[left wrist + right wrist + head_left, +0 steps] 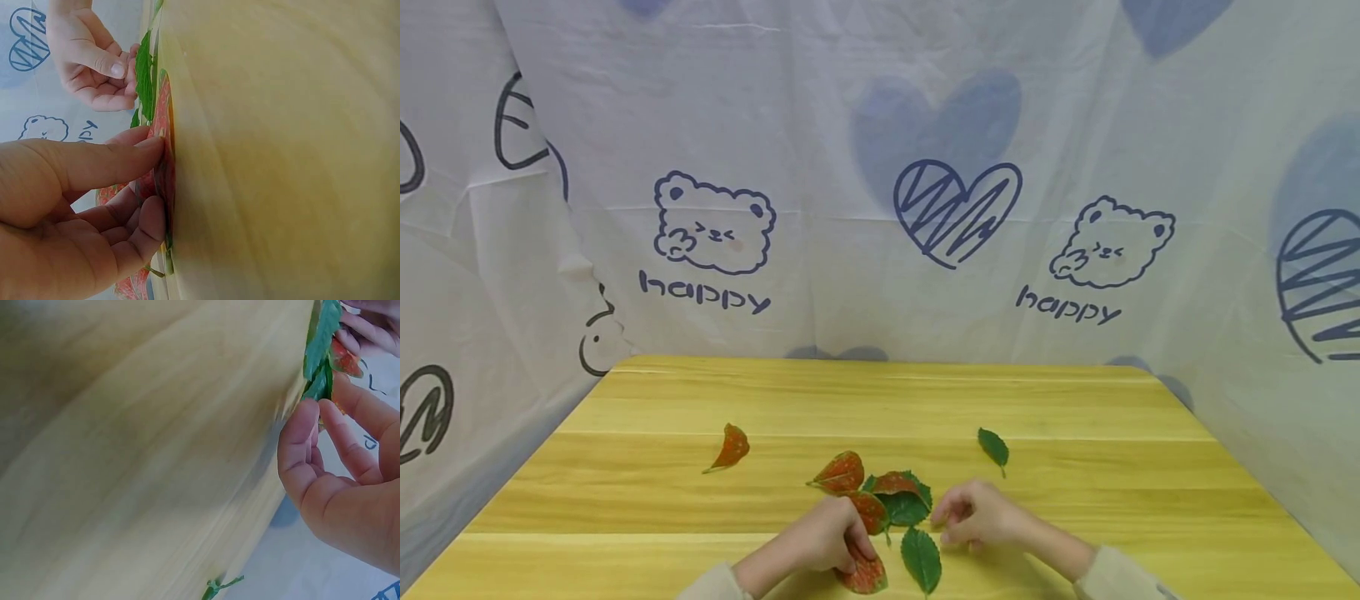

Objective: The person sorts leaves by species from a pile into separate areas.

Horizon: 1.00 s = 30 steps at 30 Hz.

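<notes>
My left hand [835, 537] pinches a red speckled leaf [867, 575] near the table's front edge. In the left wrist view its thumb lies against that red leaf [164, 144]. My right hand [973, 515] hovers just right of the leaf cluster, fingers loosely curled, with nothing seen between them. Between the hands lies a single green leaf [921, 558] with a toothed edge. Behind it, a red leaf [898, 482] overlaps a larger green leaf [904, 508]. Another red leaf [871, 512] is partly covered by my left hand, and one more red leaf [842, 472] sits beyond it.
A curled red leaf [732, 447] lies apart at the left of the wooden table [625, 483]. Toward the back right is a small green leaf [993, 447]. A white cloth [835, 250] printed with hearts and bears hangs behind the table and along its sides.
</notes>
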Available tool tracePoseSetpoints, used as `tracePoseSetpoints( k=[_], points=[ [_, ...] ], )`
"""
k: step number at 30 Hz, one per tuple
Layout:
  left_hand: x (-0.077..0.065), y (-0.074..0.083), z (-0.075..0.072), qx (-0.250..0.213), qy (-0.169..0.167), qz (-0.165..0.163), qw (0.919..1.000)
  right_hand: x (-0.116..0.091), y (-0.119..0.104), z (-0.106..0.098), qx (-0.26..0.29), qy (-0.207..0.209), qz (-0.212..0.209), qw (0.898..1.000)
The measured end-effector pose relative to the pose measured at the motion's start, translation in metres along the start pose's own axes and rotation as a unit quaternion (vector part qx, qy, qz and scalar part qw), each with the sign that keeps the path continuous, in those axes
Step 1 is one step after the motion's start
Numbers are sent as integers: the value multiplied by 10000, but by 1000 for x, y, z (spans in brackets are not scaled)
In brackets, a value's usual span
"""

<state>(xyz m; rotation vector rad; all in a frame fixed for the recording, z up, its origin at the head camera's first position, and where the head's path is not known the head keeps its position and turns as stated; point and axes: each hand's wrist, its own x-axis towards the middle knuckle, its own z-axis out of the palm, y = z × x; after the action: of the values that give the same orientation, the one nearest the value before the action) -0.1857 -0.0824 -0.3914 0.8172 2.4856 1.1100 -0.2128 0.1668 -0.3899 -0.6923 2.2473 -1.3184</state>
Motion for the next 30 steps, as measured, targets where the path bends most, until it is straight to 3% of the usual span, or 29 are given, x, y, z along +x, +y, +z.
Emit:
tracePoseSetpoints(
  k=[8,21,30],
  points=[
    [2,0,1,-35,-41,60,10000,1,1,6,-62,-307,4,9995],
    [2,-4,2,-115,5,58,9999,6,1,10,-349,-244,137,9990],
    [2,-9,-2,-228,-95,442,9987,7,1,13,-413,-146,222,9988]
  ],
)
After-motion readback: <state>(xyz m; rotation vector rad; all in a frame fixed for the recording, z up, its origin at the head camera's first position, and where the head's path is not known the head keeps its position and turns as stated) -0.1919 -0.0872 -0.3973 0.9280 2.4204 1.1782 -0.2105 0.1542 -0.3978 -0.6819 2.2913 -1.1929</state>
